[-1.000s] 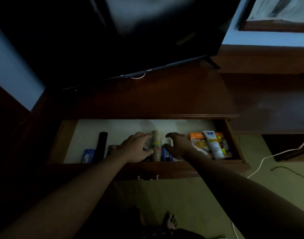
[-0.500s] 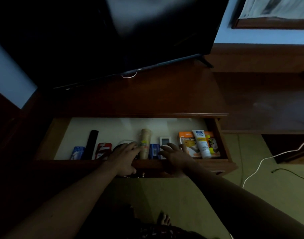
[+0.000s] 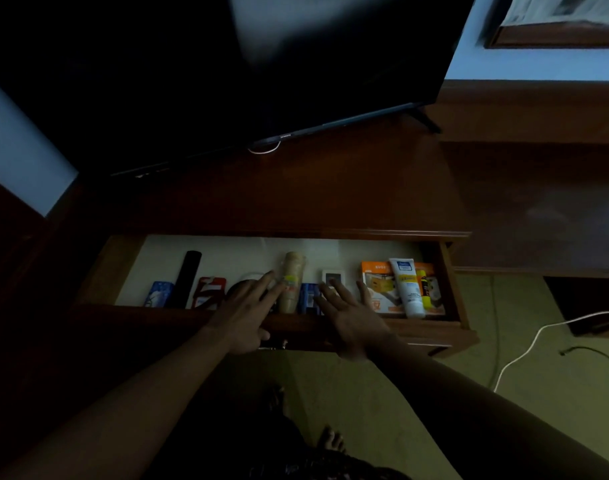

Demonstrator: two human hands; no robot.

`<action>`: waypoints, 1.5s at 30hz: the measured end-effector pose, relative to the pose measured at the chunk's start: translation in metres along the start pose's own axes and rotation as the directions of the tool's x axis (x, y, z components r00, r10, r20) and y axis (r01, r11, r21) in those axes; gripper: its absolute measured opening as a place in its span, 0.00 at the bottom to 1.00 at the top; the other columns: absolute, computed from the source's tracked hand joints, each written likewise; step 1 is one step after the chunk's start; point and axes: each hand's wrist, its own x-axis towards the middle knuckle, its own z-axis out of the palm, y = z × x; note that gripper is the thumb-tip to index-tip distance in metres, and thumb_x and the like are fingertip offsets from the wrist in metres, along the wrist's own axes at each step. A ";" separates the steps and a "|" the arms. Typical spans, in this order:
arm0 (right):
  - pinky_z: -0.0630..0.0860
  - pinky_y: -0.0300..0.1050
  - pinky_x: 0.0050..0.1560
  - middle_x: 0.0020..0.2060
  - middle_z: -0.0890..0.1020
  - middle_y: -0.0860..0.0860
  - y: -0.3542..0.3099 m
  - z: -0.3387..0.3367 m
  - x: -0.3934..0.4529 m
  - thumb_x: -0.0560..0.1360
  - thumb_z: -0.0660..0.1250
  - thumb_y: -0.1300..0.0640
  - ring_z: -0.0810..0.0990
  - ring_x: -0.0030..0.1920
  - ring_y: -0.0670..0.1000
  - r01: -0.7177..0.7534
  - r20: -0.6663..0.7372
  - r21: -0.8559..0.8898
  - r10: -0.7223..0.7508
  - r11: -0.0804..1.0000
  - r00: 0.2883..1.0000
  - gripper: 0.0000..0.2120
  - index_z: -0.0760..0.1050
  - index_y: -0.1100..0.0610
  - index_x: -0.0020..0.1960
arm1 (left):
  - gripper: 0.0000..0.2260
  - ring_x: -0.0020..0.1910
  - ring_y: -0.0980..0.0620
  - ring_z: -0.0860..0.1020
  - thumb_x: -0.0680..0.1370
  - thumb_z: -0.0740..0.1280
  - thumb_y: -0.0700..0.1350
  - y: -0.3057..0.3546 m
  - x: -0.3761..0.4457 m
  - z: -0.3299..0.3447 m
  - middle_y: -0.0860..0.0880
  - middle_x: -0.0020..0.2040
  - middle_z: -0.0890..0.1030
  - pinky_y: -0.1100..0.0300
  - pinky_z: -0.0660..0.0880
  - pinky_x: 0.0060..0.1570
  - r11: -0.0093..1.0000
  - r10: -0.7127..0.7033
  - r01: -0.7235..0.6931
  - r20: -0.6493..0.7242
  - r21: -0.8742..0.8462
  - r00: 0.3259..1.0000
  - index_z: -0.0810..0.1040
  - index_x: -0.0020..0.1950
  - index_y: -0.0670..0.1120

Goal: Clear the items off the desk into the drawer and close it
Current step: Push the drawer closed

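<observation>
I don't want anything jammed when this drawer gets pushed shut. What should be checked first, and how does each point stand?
1. Desk top free of loose items: ok, only the TV stands on it.
2. Items lie below the drawer rim: cannot tell; the beige tube and white tube lie flat, but their height is unclear.
3. Fingers out of the drawer: not ok, left hand and right hand reach over the front edge.
4. Hands empty: ok, both are open and flat.
5. White cable clear of the drawer: ok, it lies on the floor to the right.
</observation>
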 end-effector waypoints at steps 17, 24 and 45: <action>0.32 0.71 0.70 0.77 0.29 0.59 0.041 -0.036 0.075 0.69 0.73 0.38 0.29 0.77 0.60 -0.338 -0.081 0.052 0.341 0.940 0.937 0.60 0.32 0.57 0.79 | 0.57 0.79 0.39 0.37 0.71 0.71 0.65 -0.031 0.091 -0.041 0.41 0.79 0.32 0.39 0.42 0.76 0.966 -0.074 0.122 -0.211 0.227 0.975 0.33 0.80 0.46; 0.38 0.71 0.73 0.76 0.27 0.58 0.071 -0.060 0.119 0.65 0.76 0.37 0.29 0.76 0.62 -0.386 -0.032 0.076 0.389 0.920 0.921 0.67 0.29 0.56 0.78 | 0.59 0.79 0.39 0.36 0.69 0.70 0.68 -0.048 0.141 -0.067 0.40 0.79 0.31 0.37 0.43 0.76 0.954 -0.061 0.112 -0.188 0.277 0.980 0.31 0.79 0.46; 0.37 0.71 0.73 0.77 0.28 0.52 0.102 -0.058 0.153 0.66 0.72 0.32 0.28 0.76 0.58 -0.327 0.052 0.099 0.323 0.940 0.945 0.64 0.26 0.48 0.77 | 0.56 0.77 0.34 0.34 0.64 0.56 0.80 -0.102 0.180 -0.064 0.41 0.79 0.31 0.30 0.38 0.72 0.980 0.036 -0.008 -0.140 0.199 0.989 0.32 0.79 0.55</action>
